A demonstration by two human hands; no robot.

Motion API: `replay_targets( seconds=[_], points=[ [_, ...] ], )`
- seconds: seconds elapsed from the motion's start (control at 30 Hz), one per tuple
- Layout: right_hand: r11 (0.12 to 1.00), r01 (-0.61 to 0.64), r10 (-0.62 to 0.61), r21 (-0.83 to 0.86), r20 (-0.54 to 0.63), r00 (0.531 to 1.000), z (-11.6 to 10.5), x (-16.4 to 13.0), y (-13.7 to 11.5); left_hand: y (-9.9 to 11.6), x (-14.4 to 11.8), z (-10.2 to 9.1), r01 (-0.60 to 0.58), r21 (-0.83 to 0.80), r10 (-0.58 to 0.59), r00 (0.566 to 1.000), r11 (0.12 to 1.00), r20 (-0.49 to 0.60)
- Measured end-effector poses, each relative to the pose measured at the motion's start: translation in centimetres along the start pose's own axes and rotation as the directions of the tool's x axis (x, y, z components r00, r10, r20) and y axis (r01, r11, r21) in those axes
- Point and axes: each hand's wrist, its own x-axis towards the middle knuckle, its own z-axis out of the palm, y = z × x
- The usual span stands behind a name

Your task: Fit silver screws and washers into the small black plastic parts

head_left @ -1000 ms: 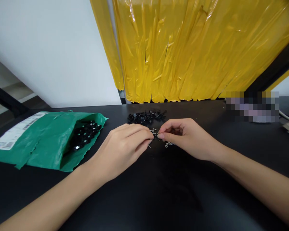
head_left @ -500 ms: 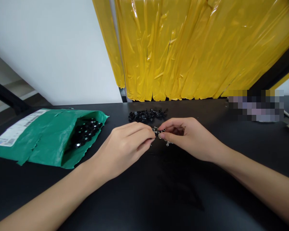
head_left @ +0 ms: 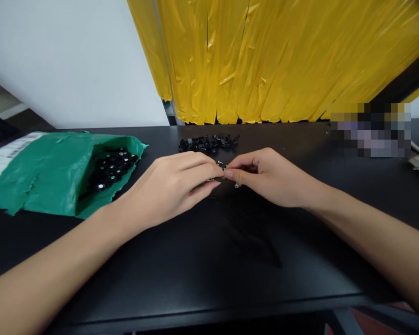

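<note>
Pinching grip of both hands (head_left: 223,179) hides tiny screws (head_left: 219,164), blurred

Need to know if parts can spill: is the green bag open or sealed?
Open. The green bag lies flat on the black table, its torn mouth gaping toward the hands, with black round parts visible inside.

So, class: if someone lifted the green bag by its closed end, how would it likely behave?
The green bag looks thin, crinkled and torn-edged, so probably floppy. Its mouth gapes, so the black parts inside would likely spill.
</note>
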Motion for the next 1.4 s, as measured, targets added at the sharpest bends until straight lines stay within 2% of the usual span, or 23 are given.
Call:
replay_targets(
  seconds=[0.17,0.33,0.43,0.7,0.83,1.13,1.3,1.4],
  points=[
    [0.998,-0.033,0.030,0.052,0.042,0.999,0.1,-0.1,-0.2,-0.5,-0.2,-0.1,-0.050,0.011,0.049,0.998,0.999,0.024],
    [0.999,-0.005,0.003,0.045,0.047,0.999,0.1,0.0,-0.2,-0.7,-0.5,-0.3,-0.089,0.111,0.084,0.995,0.990,0.044],
    [0.998,-0.002,-0.001,0.058,0.042,0.999,0.0,-0.1,-0.2,-0.7,-0.4,-0.4,-0.105,0.113,0.100,0.994,0.988,0.052],
    [0.998,-0.038,0.038,0.042,-0.003,0.999,-0.5,-0.1,-0.1,-0.5,-0.3,-0.4,-0.062,0.109,0.061,0.998,0.992,0.012],
    [0.999,-0.004,0.003,0.051,0.010,1.000,-0.7,0.0,0.0,-0.3,-0.1,-0.2,-0.027,0.079,0.032,0.998,0.997,-0.063],
    [0.990,0.015,-0.018,0.143,0.021,1.000,-0.8,-0.1,-0.1,0.5,0.3,0.2,0.163,-0.176,-0.190,0.971,0.971,-0.147],
    [0.988,0.036,-0.033,0.147,-0.020,0.999,-0.5,-0.4,-0.8,1.1,0.5,0.7,0.265,-0.312,-0.333,0.924,0.912,-0.190],
    [0.986,0.060,-0.054,0.153,-0.044,0.998,-0.5,-0.6,-1.2,1.4,0.7,1.0,0.343,-0.413,-0.440,0.882,0.844,-0.167]
  ],
)
